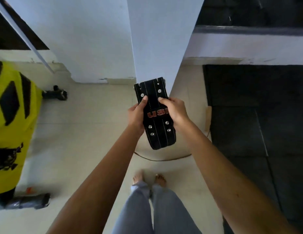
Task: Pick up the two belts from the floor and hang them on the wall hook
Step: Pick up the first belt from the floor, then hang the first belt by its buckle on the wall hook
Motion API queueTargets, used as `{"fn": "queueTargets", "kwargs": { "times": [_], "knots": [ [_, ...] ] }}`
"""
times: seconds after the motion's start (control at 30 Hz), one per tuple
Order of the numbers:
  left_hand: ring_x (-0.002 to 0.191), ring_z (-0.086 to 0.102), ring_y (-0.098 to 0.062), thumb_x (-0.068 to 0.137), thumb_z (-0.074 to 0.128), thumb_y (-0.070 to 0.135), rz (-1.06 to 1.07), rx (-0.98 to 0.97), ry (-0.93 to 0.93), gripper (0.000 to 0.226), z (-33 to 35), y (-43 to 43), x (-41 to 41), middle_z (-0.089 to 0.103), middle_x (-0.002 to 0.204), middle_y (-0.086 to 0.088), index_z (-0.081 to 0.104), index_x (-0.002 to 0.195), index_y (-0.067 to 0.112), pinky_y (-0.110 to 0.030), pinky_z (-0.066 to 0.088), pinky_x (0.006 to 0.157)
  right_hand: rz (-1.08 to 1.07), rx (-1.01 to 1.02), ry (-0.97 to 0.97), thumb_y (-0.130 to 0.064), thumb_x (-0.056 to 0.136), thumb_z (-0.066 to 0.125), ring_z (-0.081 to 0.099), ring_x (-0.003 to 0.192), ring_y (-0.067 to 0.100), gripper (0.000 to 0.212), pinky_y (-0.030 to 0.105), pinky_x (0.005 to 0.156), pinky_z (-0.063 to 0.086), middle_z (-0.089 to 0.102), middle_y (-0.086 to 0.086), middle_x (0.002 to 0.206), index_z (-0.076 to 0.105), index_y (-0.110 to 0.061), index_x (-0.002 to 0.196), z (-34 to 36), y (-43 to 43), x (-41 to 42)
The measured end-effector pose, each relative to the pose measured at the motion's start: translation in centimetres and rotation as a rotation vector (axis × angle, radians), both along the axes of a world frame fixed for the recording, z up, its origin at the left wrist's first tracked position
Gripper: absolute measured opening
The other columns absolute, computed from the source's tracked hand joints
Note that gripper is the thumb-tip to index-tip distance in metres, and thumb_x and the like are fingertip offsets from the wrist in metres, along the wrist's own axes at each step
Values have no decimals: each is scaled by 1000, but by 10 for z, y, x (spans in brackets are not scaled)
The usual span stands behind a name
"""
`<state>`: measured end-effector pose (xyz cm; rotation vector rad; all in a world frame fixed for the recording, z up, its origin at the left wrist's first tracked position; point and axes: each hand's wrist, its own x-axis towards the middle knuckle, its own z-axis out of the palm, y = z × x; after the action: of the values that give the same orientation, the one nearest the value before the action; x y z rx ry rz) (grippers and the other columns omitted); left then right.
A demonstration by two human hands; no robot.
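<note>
A wide black belt [154, 130] with white stitching, silver rivets and red letters hangs upright in front of a white wall corner [161, 44]. My left hand [136, 114] grips its left edge with the thumb on the front. My right hand [173, 108] grips its right edge at about the same height. The belt's lower end hangs free above the floor. No hook is visible, and I see no second belt.
A yellow and black punching bag [12, 124] stands at the left, with a dark dumbbell [56, 94] beyond it. A thin cord [162, 159] curves over the pale tile floor. Black mats [259, 124] cover the right side. My bare feet [150, 179] stand below.
</note>
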<state>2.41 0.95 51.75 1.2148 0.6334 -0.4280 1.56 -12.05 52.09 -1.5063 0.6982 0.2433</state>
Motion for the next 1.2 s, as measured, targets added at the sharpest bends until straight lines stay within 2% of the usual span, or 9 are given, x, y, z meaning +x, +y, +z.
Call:
{"fn": "queueTargets", "kwargs": {
  "times": [0.17, 0.27, 0.37, 0.53, 0.63, 0.7, 0.93, 1.03, 1.2],
  "knots": [
    [76, 73, -28, 86, 72, 23, 39, -24, -155, 23, 97, 1, -21, 73, 83, -13, 67, 90, 1, -37, 60, 69, 85, -47, -130, -18, 81, 69, 71, 75, 27, 21, 39, 73, 57, 74, 13, 85, 71, 1, 92, 115, 1, -5],
    [86, 73, -36, 84, 74, 21, 101, -47, -248, 26, 142, 4, -27, 73, 94, -21, 68, 94, -2, -47, 60, 77, 216, -91, -241, -18, 84, 69, 72, 74, 22, 19, 29, 66, 56, 75, 13, 89, 72, -3, 93, 173, 4, -1],
    [83, 74, -36, 81, 76, 22, 135, -12, -322, 23, 177, 9, -26, 75, 88, -21, 71, 84, 0, -49, 60, 77, 299, -58, -353, -24, 83, 74, 76, 80, 18, 23, 26, 70, 60, 77, 9, 92, 73, -8, 99, 209, 5, -10],
    [78, 74, -37, 72, 82, 29, 131, 90, -399, 30, 200, 21, -24, 75, 83, -22, 72, 74, 1, -53, 59, 76, 273, 141, -394, -27, 74, 83, 72, 102, 24, 36, 40, 93, 55, 76, 10, 107, 74, -13, 106, 180, 11, -50],
    [71, 72, -30, 73, 83, 27, 142, 108, -395, 27, 205, 30, -25, 73, 76, -15, 68, 65, 6, -49, 60, 75, 336, 56, -334, -21, 70, 86, 73, 99, 18, 30, 34, 91, 53, 77, 5, 104, 75, -19, 99, 145, 20, -86],
    [68, 71, -27, 74, 83, 25, 134, 92, -382, 26, 206, 34, -28, 72, 74, -13, 66, 65, 6, -46, 61, 75, 361, 41, -298, -20, 69, 87, 73, 98, 19, 34, 38, 94, 54, 77, 6, 103, 76, -15, 100, 133, 24, -99],
    [75, 70, -34, 74, 82, 26, 80, 122, -369, 28, 205, 40, -37, 70, 80, -19, 66, 67, 4, -52, 59, 77, 448, 97, -420, -9, 69, 85, 72, 102, 26, 48, 46, 94, 56, 75, 12, 108, 69, -9, 113, 197, 11, -52],
    [83, 72, -37, 79, 79, 23, 68, 108, -413, 22, 210, 42, -38, 73, 88, -23, 70, 76, 3, -50, 59, 78, 512, 90, -354, -16, 77, 80, 73, 99, 28, 38, 48, 88, 58, 76, 11, 105, 70, -9, 113, 213, 9, -39],
    [92, 72, -34, 82, 75, 21, -69, -30, -530, 31, 216, 48, -45, 73, 100, -21, 68, 102, -2, -42, 58, 83, 343, -2, -421, -22, 76, 81, 76, 89, 22, 28, 39, 80, 59, 78, 8, 97, 74, -10, 101, 218, 21, -32]
  ]
}}
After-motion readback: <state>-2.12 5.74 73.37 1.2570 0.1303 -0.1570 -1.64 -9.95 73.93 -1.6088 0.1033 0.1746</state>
